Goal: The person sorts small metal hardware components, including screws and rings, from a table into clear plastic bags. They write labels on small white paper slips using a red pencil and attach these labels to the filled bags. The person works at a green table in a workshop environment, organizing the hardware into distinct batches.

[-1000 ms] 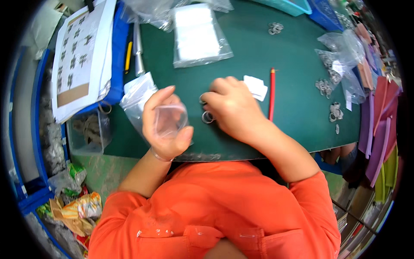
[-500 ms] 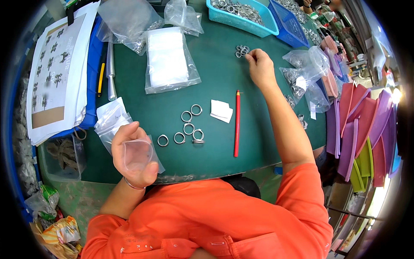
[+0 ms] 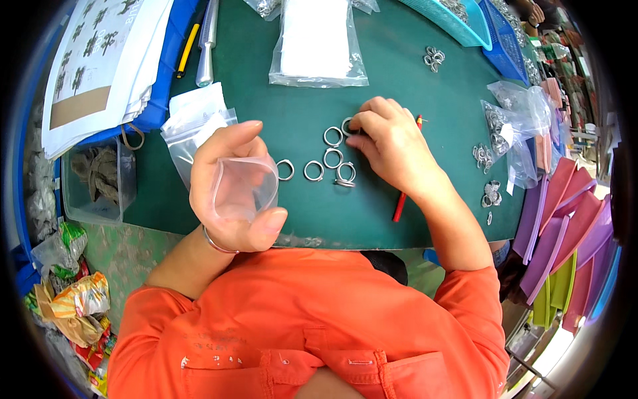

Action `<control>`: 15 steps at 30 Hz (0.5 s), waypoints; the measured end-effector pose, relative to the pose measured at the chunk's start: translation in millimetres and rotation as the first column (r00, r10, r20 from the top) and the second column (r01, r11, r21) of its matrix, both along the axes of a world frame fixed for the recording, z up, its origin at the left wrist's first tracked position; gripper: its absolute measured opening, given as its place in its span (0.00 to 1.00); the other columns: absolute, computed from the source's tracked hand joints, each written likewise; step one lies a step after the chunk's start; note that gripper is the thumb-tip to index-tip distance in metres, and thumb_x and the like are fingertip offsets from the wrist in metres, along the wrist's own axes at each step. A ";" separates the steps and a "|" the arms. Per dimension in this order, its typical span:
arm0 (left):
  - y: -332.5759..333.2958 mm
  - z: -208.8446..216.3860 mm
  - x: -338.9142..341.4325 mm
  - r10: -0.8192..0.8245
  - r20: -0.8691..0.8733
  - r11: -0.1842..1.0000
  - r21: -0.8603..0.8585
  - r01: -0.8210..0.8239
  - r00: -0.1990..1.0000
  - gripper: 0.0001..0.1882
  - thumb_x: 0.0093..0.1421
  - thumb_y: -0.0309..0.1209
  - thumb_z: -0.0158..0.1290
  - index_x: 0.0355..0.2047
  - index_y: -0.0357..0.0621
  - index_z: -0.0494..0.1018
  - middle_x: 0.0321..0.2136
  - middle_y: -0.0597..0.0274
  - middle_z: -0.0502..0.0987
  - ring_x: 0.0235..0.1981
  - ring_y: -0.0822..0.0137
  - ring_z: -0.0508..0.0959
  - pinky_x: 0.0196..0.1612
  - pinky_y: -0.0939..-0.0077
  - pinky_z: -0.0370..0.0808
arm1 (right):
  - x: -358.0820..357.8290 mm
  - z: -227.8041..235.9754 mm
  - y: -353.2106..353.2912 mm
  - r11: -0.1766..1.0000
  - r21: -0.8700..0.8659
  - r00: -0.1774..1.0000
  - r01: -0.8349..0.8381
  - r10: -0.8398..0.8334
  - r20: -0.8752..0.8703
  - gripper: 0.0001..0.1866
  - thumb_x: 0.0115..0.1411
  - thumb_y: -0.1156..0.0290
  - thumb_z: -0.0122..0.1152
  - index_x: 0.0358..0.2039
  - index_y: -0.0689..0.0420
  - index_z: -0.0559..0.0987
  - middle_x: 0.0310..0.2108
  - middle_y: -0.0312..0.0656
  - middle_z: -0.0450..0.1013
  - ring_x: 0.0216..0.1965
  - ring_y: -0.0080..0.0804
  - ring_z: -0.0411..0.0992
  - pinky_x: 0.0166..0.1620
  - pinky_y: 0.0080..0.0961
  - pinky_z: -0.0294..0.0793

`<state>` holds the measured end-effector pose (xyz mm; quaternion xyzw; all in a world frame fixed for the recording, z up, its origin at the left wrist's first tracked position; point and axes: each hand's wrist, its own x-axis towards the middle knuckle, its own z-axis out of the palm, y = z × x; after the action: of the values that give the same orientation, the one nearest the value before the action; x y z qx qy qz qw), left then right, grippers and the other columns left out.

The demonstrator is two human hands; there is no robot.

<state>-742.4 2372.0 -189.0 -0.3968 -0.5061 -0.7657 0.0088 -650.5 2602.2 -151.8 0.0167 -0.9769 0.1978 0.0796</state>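
Observation:
My left hand point(image 3: 232, 179) holds a small clear plastic bag point(image 3: 244, 189), its mouth spread into a round opening between fingers and thumb. To its right, several silvery metal rings point(image 3: 333, 157) lie loosely grouped on the green tabletop, some with a small bump on the rim. My right hand point(image 3: 392, 143) reaches down at the group's far right. Its thumb and fingertips close on the edge of one metal ring point(image 3: 346, 126), which they partly cover. A red pencil point(image 3: 400, 206) passes beneath this hand, its middle hidden.
Zip bags point(image 3: 193, 126) lie beyond my left hand. A clear pack of white sheets point(image 3: 316, 46) is farther off. More rings point(image 3: 434, 58) form a small pile near the turquoise basket point(image 3: 475, 23). Ring-filled bags point(image 3: 505, 126) sit at right; papers point(image 3: 100, 66) stand at left.
My right hand has come from the far small pile back toward me, to the nearer group of rings. It now covers the white paper slip. The left hand still holds the bag; the view has shifted.

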 end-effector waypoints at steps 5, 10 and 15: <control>-0.9 0.6 -2.3 0.001 -0.026 1.000 -0.015 -0.001 1.000 0.43 0.45 0.39 0.66 0.56 0.25 0.63 0.31 0.60 0.71 0.27 0.74 0.68 0.29 0.80 0.65 | -1.8 1.8 -4.0 0.997 -0.076 0.992 -0.027 0.017 -0.128 0.07 0.49 0.78 0.66 0.30 0.58 0.77 0.36 0.41 0.71 0.39 0.44 0.69 0.43 0.36 0.68; -0.9 2.4 -2.6 -0.026 0.000 0.998 -0.050 0.026 1.000 0.42 0.44 0.38 0.66 0.56 0.27 0.64 0.32 0.61 0.72 0.29 0.73 0.68 0.31 0.80 0.65 | -0.5 -8.8 -14.9 0.995 0.009 0.993 -0.101 0.102 -0.051 0.07 0.51 0.78 0.59 0.33 0.57 0.78 0.38 0.40 0.71 0.41 0.41 0.69 0.44 0.34 0.66; -1.6 4.1 -0.7 0.013 0.016 0.995 -0.102 -0.012 1.000 0.41 0.45 0.38 0.66 0.56 0.28 0.64 0.32 0.61 0.71 0.30 0.74 0.68 0.32 0.81 0.65 | 1.9 -6.1 -6.8 0.986 -0.115 0.991 -0.122 0.116 -0.061 0.11 0.50 0.82 0.63 0.35 0.58 0.77 0.40 0.41 0.71 0.42 0.42 0.69 0.45 0.34 0.66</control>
<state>-743.1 2370.4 -184.9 -0.3871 -0.5469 -0.7423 -0.0109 -648.6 2595.4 -158.0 0.0756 -0.9582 0.2592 0.0948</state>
